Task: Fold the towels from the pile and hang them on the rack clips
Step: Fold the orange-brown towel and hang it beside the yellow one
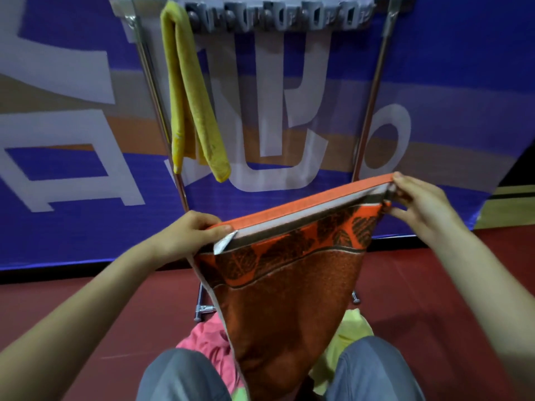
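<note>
Two hands are holding an orange towel up before the rack.

The left hand point(188, 235) is pinching one top corner of the orange towel point(289, 285) and the right hand point(419, 204) is gripping the other, higher, so the top edge is slanting. The towel is hanging down between the knees point(179, 374), over pink point(205, 340) and pale yellow cloth point(353, 328) on the red floor point(72, 314). A yellow towel point(188, 96) is hanging from the rack point(373, 91), beside a row of grey clips point(278, 17).

We see an orange towel point(289, 285) with a leaf-patterned border, stretched taut along its top edge and hanging down. A folded yellow towel point(188, 96) hangs from the rack clips point(278, 17). Pink and pale yellow towels form the pile point(207, 340) on the floor.
</note>
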{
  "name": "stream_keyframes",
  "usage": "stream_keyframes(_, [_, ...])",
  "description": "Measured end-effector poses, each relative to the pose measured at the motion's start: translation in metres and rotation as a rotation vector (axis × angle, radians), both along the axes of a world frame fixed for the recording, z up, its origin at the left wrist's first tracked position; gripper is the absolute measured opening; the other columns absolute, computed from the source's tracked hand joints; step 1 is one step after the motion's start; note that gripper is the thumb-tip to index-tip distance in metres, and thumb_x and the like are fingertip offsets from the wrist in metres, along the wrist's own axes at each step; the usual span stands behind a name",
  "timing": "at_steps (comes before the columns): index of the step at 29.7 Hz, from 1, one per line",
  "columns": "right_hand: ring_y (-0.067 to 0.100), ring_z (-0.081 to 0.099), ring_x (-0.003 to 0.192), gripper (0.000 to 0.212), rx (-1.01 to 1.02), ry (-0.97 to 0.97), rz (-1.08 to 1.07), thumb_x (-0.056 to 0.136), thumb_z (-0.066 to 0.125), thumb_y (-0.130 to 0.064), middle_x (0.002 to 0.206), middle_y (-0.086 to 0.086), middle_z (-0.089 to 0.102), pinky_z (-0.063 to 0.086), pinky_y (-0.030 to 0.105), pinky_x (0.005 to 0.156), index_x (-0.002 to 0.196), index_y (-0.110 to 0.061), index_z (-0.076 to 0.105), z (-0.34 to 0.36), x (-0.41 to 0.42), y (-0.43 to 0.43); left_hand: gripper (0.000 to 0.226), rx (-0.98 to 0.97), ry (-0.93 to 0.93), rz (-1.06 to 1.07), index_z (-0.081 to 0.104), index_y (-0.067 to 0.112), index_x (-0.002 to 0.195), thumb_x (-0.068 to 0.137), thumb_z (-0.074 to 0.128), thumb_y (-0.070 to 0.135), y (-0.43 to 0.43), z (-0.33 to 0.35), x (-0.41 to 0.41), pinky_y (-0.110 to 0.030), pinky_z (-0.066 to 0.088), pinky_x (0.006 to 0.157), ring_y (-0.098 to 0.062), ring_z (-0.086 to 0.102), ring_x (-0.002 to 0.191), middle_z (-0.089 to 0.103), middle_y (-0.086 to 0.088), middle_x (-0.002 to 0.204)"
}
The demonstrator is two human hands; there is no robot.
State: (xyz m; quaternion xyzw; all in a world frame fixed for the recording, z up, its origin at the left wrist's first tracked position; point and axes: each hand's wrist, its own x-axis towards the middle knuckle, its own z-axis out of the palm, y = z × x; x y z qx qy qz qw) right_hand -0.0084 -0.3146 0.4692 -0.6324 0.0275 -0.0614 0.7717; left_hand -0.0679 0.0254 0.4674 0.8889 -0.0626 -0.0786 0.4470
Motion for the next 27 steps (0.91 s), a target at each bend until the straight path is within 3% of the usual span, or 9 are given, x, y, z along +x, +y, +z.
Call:
stream_keyframes(3, [-0.003, 0.059, 0.050, 0.039, 0.009, 0.029, -0.039, 0.089, 0.052, -0.018, 0.046, -0.012, 0.062, 0.053, 0.018, 0.050, 0.052, -0.018, 0.066, -0.003, -0.003, -0.003, 0.021, -0.025, -0.032, 0.040, 0.065, 0.011, 0.067, 0.084, 0.060, 0.023, 0.006, 0.001, -0.009, -0.009, 0.042, 0.049, 0.002, 0.054, 0.051, 0.060, 0.007, 0.052])
stream_keyframes(8, [0.002, 0.059, 0.057, 0.018, 0.023, 0.076, -0.117, 0.088, 0.054, -0.018, 0.044, -0.012, 0.061, 0.053, 0.018, 0.047, 0.071, -0.019, 0.057, -0.005, -0.005, -0.009, 0.015, -0.174, 0.027, 0.156, 0.067, 0.009, 0.068, 0.081, 0.060, 0.010, 0.019, -0.006, -0.018, -0.016, 0.053, 0.053, -0.007, 0.065, 0.055, 0.068, 0.001, 0.053])
stream_keyframes(11, [0.009, 0.055, 0.067, 0.014, -0.055, 0.094, -0.131, 0.087, 0.057, -0.020, 0.056, -0.006, 0.062, 0.052, 0.028, 0.059, 0.073, -0.018, 0.060, -0.008, -0.010, -0.007, 0.014, -0.294, 0.052, 0.248, 0.068, 0.004, 0.071, 0.082, 0.059, 0.007, 0.020, -0.010, -0.023, -0.018, 0.055, 0.053, -0.011, 0.067, 0.056, 0.069, -0.003, 0.056])
stream_keyframes(13, [0.010, 0.055, 0.068, 0.012, -0.071, 0.106, -0.129, 0.086, 0.058, -0.019, 0.051, -0.007, 0.063, 0.049, 0.030, 0.063, 0.074, -0.016, 0.061, -0.010, -0.014, -0.002, 0.014, -0.375, 0.057, 0.293, 0.068, 0.002, 0.075, 0.083, 0.058, 0.008, 0.012, -0.011, -0.025, -0.019, 0.056, 0.054, -0.011, 0.067, 0.056, 0.069, -0.006, 0.060])
stream_keyframes(16, [0.011, 0.055, 0.064, 0.010, -0.077, 0.132, -0.086, 0.084, 0.060, -0.018, 0.045, -0.009, 0.061, 0.054, 0.028, 0.056, 0.075, -0.015, 0.062, -0.013, -0.022, 0.012, 0.014, -0.445, 0.063, 0.291, 0.067, 0.000, 0.082, 0.085, 0.056, 0.007, -0.008, -0.010, -0.025, -0.019, 0.057, 0.056, -0.010, 0.068, 0.057, 0.069, -0.008, 0.062])
stream_keyframes(22, [0.007, 0.058, 0.057, 0.009, -0.118, 0.127, 0.107, 0.084, 0.059, -0.014, 0.059, -0.001, 0.062, 0.052, 0.022, 0.057, 0.078, -0.012, 0.065, -0.024, -0.048, 0.062, 0.015, -0.542, 0.086, 0.207, 0.064, -0.003, 0.081, 0.087, 0.052, 0.004, -0.057, -0.009, -0.027, -0.015, 0.054, 0.051, -0.005, 0.065, 0.051, 0.066, 0.002, 0.048])
stream_keyframes(27, [0.008, 0.061, 0.057, 0.014, -0.101, 0.076, 0.307, 0.084, 0.057, -0.012, 0.060, -0.001, 0.067, 0.049, 0.015, 0.055, 0.075, -0.012, 0.067, -0.037, -0.070, 0.104, 0.022, -0.601, 0.059, 0.240, 0.063, 0.006, 0.069, 0.088, 0.051, 0.002, -0.085, -0.017, -0.031, -0.017, 0.054, 0.053, -0.003, 0.062, 0.045, 0.063, 0.005, 0.043])
